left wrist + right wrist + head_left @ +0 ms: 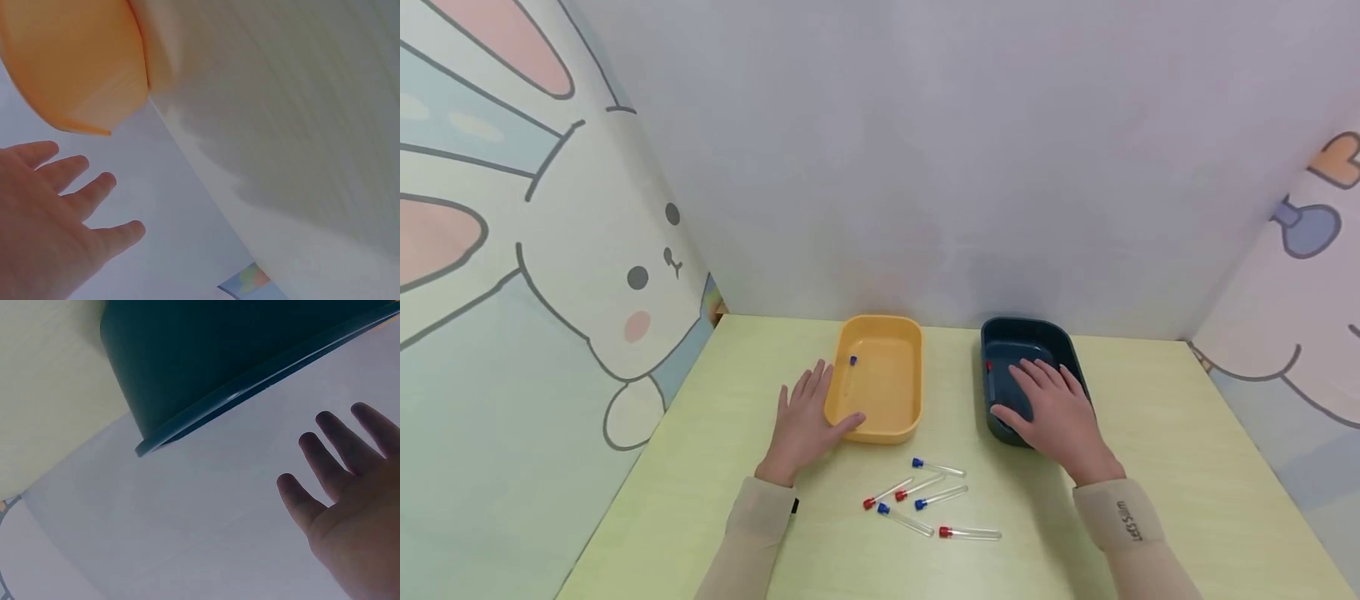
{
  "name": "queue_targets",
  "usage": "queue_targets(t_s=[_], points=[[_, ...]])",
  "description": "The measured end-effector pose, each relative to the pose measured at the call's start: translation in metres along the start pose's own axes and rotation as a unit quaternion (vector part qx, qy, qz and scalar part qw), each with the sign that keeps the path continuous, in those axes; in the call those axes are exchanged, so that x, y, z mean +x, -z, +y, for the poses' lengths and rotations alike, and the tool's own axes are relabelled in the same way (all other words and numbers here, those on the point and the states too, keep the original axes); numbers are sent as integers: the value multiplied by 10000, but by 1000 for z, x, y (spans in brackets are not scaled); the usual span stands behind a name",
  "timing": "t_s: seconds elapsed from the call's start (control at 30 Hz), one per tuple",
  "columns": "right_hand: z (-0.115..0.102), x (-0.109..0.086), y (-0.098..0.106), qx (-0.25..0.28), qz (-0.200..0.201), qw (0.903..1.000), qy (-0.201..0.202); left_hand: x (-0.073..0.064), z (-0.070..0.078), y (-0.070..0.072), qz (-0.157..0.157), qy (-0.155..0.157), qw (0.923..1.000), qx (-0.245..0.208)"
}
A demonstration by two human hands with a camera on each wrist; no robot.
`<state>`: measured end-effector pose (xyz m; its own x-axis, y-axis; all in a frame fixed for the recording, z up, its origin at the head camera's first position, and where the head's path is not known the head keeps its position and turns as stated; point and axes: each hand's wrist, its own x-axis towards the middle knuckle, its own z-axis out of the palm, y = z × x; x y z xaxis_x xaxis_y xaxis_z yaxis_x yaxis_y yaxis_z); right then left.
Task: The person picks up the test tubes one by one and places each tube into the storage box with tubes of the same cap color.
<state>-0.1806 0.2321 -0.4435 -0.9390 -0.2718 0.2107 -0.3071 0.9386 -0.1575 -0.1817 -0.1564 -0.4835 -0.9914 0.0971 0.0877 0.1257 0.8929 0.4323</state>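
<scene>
A left hand (805, 423) beside the yellow tray (886, 379) and a right hand (1062, 421) over the blue tray (1018, 340) to its right splay wide, holding nothing, the trays likely light, stiff and best held rimwise, while capped tubes (973, 534), probably slick, fragile and best pinched mid-length, lie on the table (842, 558) in front of the yellow tray.

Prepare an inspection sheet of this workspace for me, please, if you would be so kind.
Surface: pale table.
Job's things: three blue-capped tubes and three red-capped tubes on the table; a blue cap shows in the yellow tray, a red cap in the dark blue tray.
Clutter: nothing seen.
Grippers: left hand by the yellow tray, right hand by the dark blue tray; fingers spread, neither holding anything.
Cables: nothing seen.
Surroundings: plain backdrop behind, cartoon panels at both sides.
</scene>
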Motion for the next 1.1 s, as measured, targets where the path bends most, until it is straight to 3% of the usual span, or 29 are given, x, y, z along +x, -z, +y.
queue_targets(t_s=[0.4, 0.83, 1.1], points=[[-22, 2, -3, -355, 249, 9982, 408, -2, 3, 2, -35, -28, 10000, -6], [-40, 1, -13, -398, 379, 9947, 865, -6, 1, 2, -152, -78, 9997, -151], [-53, 0, -18, -286, 134, 9960, 840, -8, -1, 2, -141, -133, 9996, -213]])
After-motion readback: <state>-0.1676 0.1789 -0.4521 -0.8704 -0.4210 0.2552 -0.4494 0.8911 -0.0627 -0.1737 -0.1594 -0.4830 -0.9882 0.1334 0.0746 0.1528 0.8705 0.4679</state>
